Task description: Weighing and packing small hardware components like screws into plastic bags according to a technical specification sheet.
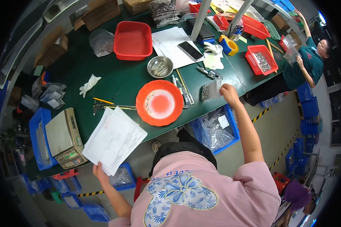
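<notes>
My left hand (100, 172) grips the lower edge of a few white printed sheets (115, 138), which lie partly on the table's front edge. My right hand (229, 93) pinches the top of a small clear plastic bag (212, 90) with small dark parts gathered at its far end. The bag is at the table's front edge, on the right. Between the hands sits a scalloped orange-red plate (143, 109) with a whitish layer and small pale pieces in it. A caliper (98, 107) and a yellow pencil (103, 101) lie just beyond the sheets.
A steel bowl (150, 70), red basin (132, 55), phone (190, 50) and white glove (89, 85) lie farther back. A weighing scale (60, 132) stands left; a red basket (259, 51) of metal parts right. Blue crates (236, 136) sit below the edge. A co-worker (305, 68) stands far right.
</notes>
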Demonstrator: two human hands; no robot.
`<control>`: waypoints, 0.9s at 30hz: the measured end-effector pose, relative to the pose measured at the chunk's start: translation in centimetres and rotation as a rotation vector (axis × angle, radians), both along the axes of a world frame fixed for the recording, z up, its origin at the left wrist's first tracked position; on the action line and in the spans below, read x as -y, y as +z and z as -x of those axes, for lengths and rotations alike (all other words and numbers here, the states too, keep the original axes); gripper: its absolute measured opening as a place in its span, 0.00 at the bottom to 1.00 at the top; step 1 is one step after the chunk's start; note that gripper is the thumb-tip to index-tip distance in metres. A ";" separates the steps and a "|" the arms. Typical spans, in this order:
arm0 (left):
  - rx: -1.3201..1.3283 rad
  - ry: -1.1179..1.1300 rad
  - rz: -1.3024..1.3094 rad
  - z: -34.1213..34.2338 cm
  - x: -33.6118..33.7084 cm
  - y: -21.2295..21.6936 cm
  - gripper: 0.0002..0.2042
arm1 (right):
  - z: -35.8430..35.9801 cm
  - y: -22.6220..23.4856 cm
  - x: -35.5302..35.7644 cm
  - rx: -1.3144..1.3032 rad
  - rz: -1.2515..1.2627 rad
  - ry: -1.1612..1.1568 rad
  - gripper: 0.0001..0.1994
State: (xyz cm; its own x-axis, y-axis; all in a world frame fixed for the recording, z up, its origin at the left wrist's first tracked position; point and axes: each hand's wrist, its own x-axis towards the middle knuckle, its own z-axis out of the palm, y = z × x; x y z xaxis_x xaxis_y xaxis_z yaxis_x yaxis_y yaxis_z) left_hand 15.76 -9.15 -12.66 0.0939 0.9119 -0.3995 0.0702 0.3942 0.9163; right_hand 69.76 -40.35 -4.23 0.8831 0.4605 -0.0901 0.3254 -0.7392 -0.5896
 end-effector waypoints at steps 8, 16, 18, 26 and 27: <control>-0.024 0.166 -0.196 -3.9 3.3 5.3 0.15 | -5.5 -1.5 -10.8 0.497 0.042 0.140 0.12; -0.210 0.202 -0.277 -7.7 5.5 9.0 0.14 | -7.8 -11.2 -20.0 0.383 -0.022 0.271 0.20; -0.271 0.196 -0.295 -8.1 5.6 9.4 0.14 | -8.4 -11.9 -19.7 0.401 -0.088 0.266 0.16; -0.318 0.205 -0.316 -8.9 4.7 9.6 0.23 | -11.9 -11.4 -21.5 -0.079 -0.377 -0.002 0.09; -0.312 0.201 -0.314 -9.8 4.7 9.9 0.23 | -12.8 -11.6 -21.6 -0.295 -0.550 -0.104 0.10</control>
